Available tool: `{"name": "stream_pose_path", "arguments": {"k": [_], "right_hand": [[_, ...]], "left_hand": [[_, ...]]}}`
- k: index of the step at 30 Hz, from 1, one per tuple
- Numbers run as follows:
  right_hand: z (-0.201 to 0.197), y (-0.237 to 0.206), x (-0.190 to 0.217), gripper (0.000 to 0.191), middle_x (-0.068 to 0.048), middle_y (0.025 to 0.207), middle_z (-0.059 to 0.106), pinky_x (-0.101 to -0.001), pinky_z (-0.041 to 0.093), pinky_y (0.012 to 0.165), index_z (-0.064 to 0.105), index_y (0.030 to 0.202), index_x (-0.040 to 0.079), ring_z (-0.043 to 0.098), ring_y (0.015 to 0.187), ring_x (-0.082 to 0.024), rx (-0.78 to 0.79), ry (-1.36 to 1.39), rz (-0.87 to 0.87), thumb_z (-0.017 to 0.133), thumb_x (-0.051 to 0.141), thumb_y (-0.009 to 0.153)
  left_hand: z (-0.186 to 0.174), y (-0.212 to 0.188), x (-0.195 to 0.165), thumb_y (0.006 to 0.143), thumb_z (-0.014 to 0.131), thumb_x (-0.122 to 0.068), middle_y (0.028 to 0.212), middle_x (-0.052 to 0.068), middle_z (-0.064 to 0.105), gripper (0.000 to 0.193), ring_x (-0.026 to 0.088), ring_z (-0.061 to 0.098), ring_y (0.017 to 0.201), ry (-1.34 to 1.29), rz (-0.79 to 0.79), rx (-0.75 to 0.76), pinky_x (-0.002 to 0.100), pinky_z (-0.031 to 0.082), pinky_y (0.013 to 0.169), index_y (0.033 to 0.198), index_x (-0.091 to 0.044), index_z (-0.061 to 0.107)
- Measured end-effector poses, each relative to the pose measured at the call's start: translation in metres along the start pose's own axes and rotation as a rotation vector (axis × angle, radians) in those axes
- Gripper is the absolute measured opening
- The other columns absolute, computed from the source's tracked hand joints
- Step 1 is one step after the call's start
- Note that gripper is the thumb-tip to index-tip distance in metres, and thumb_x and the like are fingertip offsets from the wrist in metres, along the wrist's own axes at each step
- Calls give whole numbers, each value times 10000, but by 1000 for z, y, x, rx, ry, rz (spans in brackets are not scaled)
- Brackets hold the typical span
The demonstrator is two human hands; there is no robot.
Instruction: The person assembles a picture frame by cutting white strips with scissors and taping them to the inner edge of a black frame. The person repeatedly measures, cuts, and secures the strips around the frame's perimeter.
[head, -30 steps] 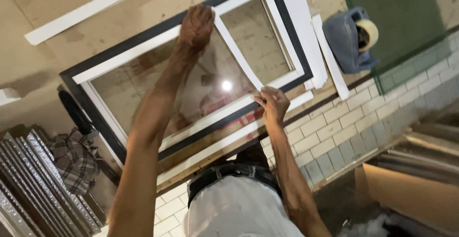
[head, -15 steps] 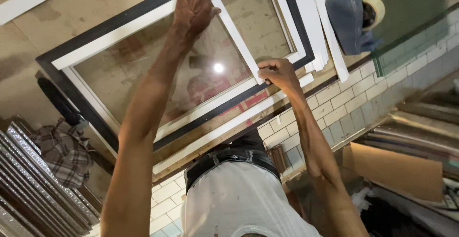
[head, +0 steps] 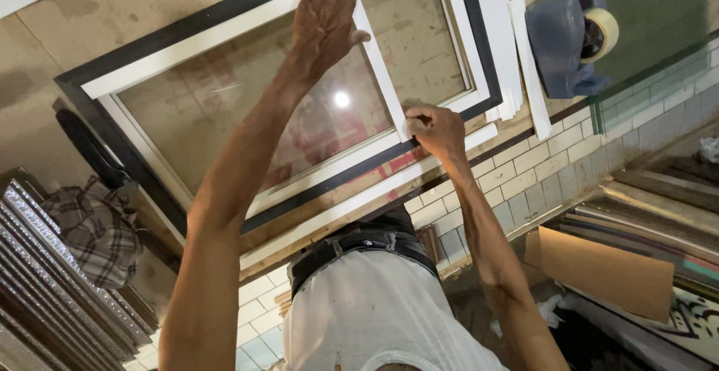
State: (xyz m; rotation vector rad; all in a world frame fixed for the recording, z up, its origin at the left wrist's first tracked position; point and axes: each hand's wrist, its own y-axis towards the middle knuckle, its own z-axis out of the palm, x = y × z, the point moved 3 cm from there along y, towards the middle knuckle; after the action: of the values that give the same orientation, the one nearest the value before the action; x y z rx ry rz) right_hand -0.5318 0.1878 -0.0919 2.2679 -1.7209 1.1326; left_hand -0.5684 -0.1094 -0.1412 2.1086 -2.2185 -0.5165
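2 hands counted: left hand [head: 323, 13], right hand [head: 436, 129]. 1 picture frame [head: 97, 68], black outer w/ white inner border, 1 glass pane [head: 225, 116] in it. 1 white strip [head: 380, 71] laid across the glass. Approx. 3 loose white strips [head: 503, 34] stacked beside frame, exact no. can't be told. 1 tape dispenser [head: 563, 41] w/ 1 tape roll [head: 604, 34]. 1 cardboard sheet [head: 599, 270]. 1 plaid cloth [head: 93, 229].
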Motion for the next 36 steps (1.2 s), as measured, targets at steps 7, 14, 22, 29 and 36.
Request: {"name": "stream_pose_path", "arguments": {"k": [7, 14, 22, 29, 36], "right_hand": [[8, -19, 22, 332, -104, 808, 734, -395, 542, 612, 757, 947, 71, 698, 671, -243, -112, -268, -204, 874, 281, 718], [17, -19, 33, 156, -85, 773, 685, -418, 517, 619, 707, 846, 78, 659, 676, -285, -254, -354, -211, 805, 154, 752], [8, -10, 43, 184, -20, 761, 706, -389, 510, 597, 740, 787, 149, 678, 678, -226, -165, -228, -47, 838, 226, 652], [10, -5, 46, 341, -47, 752, 674, -394, 487, 595, 685, 782, 91, 649, 683, -236, -109, -340, 65, 894, 315, 632], [16, -9, 28, 406, -34, 741, 699, -348, 507, 607, 703, 1029, 83, 654, 641, -175, -65, -159, 158, 837, 241, 680]], "left_hand": [[5, 6, 0, 779, 812, -645, 1450, 309, 493, 1029, 417, 446, 1349, -72, -31, 47, 519, 359, 1093, 1448, 75, 507], [14, 5, 1, 819, 807, -618, 1463, 332, 471, 997, 437, 438, 1345, -55, -32, 21, 520, 371, 1107, 1455, 84, 498], [9, 5, 5, 866, 784, -506, 1459, 313, 484, 855, 430, 459, 1334, -86, -17, -12, 519, 372, 1106, 1432, 79, 521], [0, -2, 11, 967, 634, -57, 1500, 290, 494, 520, 403, 477, 1362, -2, 41, -2, 493, 366, 1152, 1469, 50, 550], [11, 2, 7, 957, 578, -64, 1498, 291, 472, 531, 402, 451, 1362, 38, 16, 24, 497, 330, 1166, 1472, 52, 517]]}}
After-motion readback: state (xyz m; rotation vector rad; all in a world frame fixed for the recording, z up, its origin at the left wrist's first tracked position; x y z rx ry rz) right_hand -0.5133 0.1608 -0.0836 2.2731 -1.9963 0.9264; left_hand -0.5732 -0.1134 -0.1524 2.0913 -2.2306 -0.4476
